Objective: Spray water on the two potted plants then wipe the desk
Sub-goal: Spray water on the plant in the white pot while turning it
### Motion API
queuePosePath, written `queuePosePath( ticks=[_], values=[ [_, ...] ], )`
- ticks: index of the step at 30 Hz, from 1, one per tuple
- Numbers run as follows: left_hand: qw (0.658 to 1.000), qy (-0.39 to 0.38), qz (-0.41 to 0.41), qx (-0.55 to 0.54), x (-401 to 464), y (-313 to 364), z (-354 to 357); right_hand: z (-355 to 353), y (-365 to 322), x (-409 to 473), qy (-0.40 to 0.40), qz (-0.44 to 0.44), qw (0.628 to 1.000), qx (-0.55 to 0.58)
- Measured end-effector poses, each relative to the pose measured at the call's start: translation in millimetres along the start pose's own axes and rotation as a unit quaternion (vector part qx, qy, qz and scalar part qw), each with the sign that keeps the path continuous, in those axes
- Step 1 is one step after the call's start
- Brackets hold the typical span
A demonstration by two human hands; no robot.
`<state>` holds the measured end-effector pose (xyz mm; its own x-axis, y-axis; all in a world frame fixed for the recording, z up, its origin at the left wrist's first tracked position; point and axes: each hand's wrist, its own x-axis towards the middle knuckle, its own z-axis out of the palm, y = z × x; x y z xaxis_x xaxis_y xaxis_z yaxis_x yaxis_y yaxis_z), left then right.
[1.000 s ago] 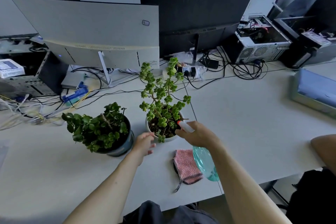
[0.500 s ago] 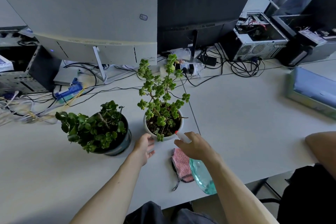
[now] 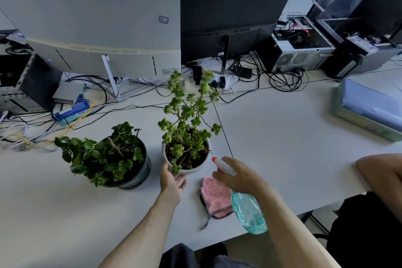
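Two potted plants stand on the white desk (image 3: 282, 137). The tall light-green plant grows in a white pot (image 3: 187, 171) at the middle; a bushy dark-green plant fills a dark pot (image 3: 139, 177) to its left. My left hand (image 3: 171, 183) rests against the white pot's near side, fingers spread. My right hand (image 3: 239, 177) grips a spray bottle (image 3: 249, 211) with a teal body and a white head, its red nozzle tip pointing at the white pot. A pink cloth (image 3: 215, 198) lies on the desk under the bottle.
Two monitors (image 3: 108, 28) stand behind the plants with tangled cables (image 3: 282, 81) and a power strip around their feet. Open computer cases (image 3: 300, 50) sit at the back right, a pale box (image 3: 367, 109) at the right edge. Another person's arm (image 3: 382, 174) reaches in from the right.
The spray bottle's nozzle has drawn back a little from the white pot's soil toward me. My left hand stays at the pot's near side.
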<state>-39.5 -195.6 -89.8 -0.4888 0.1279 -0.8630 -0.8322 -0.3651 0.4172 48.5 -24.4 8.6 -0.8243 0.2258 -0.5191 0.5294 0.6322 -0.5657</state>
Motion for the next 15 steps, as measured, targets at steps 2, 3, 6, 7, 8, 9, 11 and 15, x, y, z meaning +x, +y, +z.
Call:
queuePosePath(
  ticks=[2,3,6,7,8,9,11,15],
  values=[
    [0.999,0.026,0.019,0.032,3,8,-6,-7,1,0,-0.019,0.006,1.0,0.002],
    [0.997,0.042,0.028,0.05,4,14,-10,-11,0,0,-0.023,0.009,1.0,0.002],
    [0.993,0.062,0.037,0.088,9,30,-19,-19,-4,0,-0.025,0.008,1.0,-0.009],
    [0.994,0.059,0.04,0.086,9,31,-20,-21,-7,0,-0.024,0.003,1.0,-0.019],
    [0.995,0.056,0.043,0.076,9,31,-21,-22,-10,1,-0.022,-0.002,0.999,-0.034],
    [0.996,0.054,0.045,0.061,7,29,-23,-23,-14,1,-0.02,-0.008,0.998,-0.05],
    [0.998,0.051,0.037,0.003,5,21,-28,-23,-21,4,-0.017,-0.016,0.997,-0.078],
    [0.998,0.031,-0.008,-0.06,1,7,-35,-25,-28,12,-0.006,-0.034,0.995,-0.091]
  ],
)
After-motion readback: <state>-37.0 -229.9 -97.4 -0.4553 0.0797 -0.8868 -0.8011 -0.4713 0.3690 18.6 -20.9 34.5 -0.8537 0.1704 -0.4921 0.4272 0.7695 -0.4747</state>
